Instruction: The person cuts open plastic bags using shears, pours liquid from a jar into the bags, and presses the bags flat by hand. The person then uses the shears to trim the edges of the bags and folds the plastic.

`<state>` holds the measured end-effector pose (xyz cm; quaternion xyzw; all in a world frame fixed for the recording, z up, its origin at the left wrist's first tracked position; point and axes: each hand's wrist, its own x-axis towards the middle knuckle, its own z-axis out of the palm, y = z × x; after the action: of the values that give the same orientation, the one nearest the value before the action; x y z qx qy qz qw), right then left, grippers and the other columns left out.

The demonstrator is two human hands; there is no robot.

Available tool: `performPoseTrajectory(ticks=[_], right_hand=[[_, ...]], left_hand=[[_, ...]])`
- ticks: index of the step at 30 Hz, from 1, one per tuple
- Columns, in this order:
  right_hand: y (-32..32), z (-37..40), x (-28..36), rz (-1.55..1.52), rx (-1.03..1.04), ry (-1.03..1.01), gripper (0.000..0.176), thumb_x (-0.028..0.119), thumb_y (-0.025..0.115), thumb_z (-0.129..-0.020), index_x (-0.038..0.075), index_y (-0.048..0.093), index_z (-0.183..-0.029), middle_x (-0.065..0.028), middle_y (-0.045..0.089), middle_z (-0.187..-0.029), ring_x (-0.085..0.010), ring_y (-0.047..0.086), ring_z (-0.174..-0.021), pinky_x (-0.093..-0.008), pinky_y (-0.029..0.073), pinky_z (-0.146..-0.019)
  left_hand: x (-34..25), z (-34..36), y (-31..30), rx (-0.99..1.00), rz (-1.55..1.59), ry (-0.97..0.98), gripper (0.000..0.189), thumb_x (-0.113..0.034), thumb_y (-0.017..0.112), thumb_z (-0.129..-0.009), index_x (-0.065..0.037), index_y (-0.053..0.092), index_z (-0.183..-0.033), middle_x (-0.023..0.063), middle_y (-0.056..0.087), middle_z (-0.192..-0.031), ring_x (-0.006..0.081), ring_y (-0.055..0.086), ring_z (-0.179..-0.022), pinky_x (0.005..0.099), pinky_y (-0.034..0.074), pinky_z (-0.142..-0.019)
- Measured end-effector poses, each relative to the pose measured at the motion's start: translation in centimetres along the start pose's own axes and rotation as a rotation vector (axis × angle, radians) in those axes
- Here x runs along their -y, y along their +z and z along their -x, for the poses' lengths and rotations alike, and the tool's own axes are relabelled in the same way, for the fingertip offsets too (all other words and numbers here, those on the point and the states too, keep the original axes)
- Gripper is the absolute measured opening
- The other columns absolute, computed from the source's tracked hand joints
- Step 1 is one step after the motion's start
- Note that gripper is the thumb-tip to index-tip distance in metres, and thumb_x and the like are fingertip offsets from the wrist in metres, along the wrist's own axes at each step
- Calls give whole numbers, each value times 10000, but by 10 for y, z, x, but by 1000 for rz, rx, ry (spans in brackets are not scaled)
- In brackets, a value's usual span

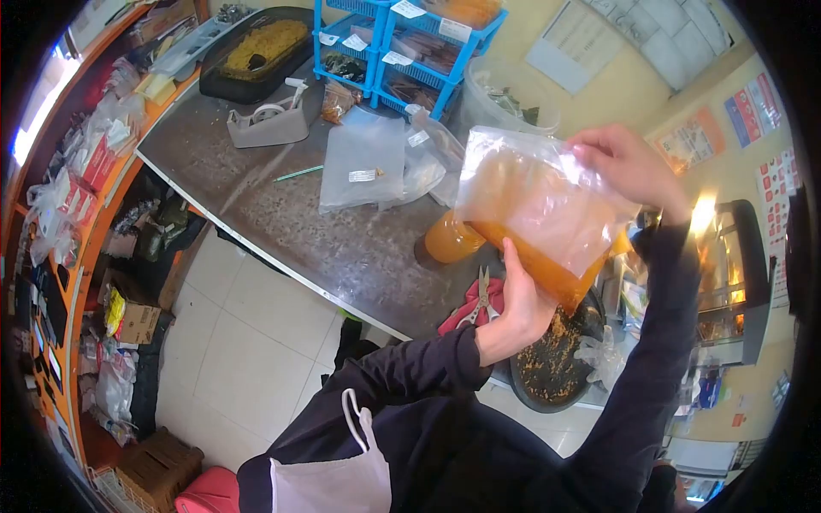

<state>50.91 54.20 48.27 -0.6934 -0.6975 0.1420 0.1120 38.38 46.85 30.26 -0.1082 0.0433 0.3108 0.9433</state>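
Plastic pouch (546, 201), glossy, rectangular, orange contents (569, 284)

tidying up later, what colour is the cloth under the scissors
Pinkish red; the cloth shows best in the head view.

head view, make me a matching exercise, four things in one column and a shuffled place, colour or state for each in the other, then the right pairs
Things:
1. tape dispenser
2. clear bag
3. scissors
4. pen-like stick

Descriptions:
A. lying on the red cloth
B. thin and green
C. grey, beside the black tray
D. held by the left hand and the right hand

Pairs: 1-C, 2-D, 3-A, 4-B
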Motion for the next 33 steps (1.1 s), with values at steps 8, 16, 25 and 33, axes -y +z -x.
performPoseTrajectory(ticks=[8, 16, 25, 33], right_hand=[[-5, -21, 2, 29, 91, 16, 249, 198, 590, -944, -24, 690, -993, -76, 664, -735, -159, 568, -670, -330, 468, -651], [-11, -41, 6, 162, 135, -9, 259, 201, 591, -935, -27, 698, -996, -66, 673, -744, -156, 580, -677, -326, 476, -660], [-12, -48, 6, 122, 161, 18, 249, 195, 593, -935, -16, 711, -991, -46, 684, -759, -134, 594, -691, -319, 486, -660], [-14, -53, 5, 128, 159, 38, 255, 209, 609, -923, -14, 713, -992, -58, 691, -772, -144, 606, -706, -317, 490, -673]], left_hand=[[-6, 16, 6, 137, -220, -28, 696, -637, 217, -1008, -140, 291, -1490, 36, 459, -1443, 208, 470, -1306, 431, 420, -1062], [-8, 30, 16, 223, -276, -19, 475, -460, 436, -1027, -143, 350, -1369, 36, 509, -1358, 184, 559, -1208, 377, 497, -992], [-9, 33, 7, 199, -225, 7, 452, -254, 603, -986, -142, 349, -1342, 70, 549, -1292, 217, 595, -1174, 352, 527, -968], [-6, 33, 4, 209, -238, -20, 456, -163, 617, -974, -141, 355, -1346, 70, 569, -1268, 215, 604, -1170, 337, 529, -965]])
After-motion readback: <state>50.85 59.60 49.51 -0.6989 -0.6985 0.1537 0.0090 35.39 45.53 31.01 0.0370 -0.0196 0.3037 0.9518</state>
